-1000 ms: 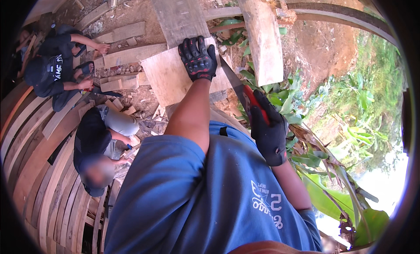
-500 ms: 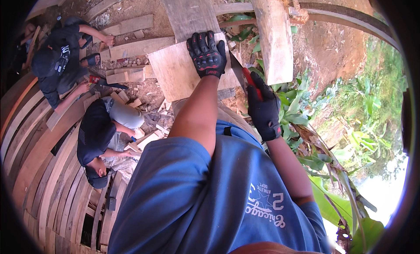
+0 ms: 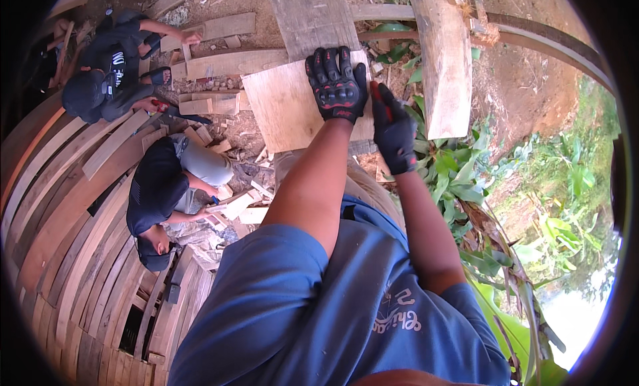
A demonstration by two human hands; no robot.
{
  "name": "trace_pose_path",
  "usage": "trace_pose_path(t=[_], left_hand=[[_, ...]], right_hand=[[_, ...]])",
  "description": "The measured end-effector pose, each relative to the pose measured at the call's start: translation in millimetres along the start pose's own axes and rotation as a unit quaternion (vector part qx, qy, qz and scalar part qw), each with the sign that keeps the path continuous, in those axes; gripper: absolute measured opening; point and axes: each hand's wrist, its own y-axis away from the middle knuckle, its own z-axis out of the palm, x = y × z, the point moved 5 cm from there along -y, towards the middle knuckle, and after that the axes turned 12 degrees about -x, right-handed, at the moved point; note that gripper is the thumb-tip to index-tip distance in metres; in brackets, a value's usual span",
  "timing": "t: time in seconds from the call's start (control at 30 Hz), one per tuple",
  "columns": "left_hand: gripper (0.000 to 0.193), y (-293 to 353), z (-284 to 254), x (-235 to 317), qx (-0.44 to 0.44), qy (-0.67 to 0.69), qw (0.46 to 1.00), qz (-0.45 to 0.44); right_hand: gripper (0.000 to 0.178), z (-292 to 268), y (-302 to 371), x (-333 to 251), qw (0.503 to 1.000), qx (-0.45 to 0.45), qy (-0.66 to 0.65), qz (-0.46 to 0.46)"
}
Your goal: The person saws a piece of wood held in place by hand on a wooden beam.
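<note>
My left hand [image 3: 337, 90], in a black glove with red marks, lies flat on a pale wooden board [image 3: 274, 113], its fingers stretched out toward the far edge. Beneath the board runs a weathered grey plank [image 3: 313, 18]. My right hand [image 3: 394, 138], gloved too, is closed around the red handle of a handsaw [image 3: 375, 92] at the board's right edge. Only a bit of that handle shows past the fingers; the blade cannot be made out now.
Another thick plank [image 3: 447, 73] stands to the right, beside leafy plants [image 3: 459, 163]. On the left, one person [image 3: 156, 193] crouches among wood offcuts, and another [image 3: 110, 73] sits farther off. Long stacked boards [image 3: 73, 253] fill the lower left.
The saw in my right hand has moved up and away from me along the board's right edge, and its blade has dropped from sight. My left hand keeps its place on the board.
</note>
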Motion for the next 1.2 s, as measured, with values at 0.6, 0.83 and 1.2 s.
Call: trace_pose_path(t=[0.6, 0.83, 1.2], left_hand=[[0.058, 5, 0, 3, 0.020, -0.003, 1.000, 0.014], [0.058, 11, 4, 0, 0.010, -0.007, 1.000, 0.016], [0.059, 7, 5, 6, -0.014, -0.034, 0.999, 0.009]], right_hand=[[0.026, -112, -115, -92, 0.885, -0.093, 0.423, -0.171], [0.046, -112, 67, -93, 0.997, -0.008, 0.067, 0.036], [0.052, -123, 202, -127, 1.000, -0.002, 0.011, 0.029]])
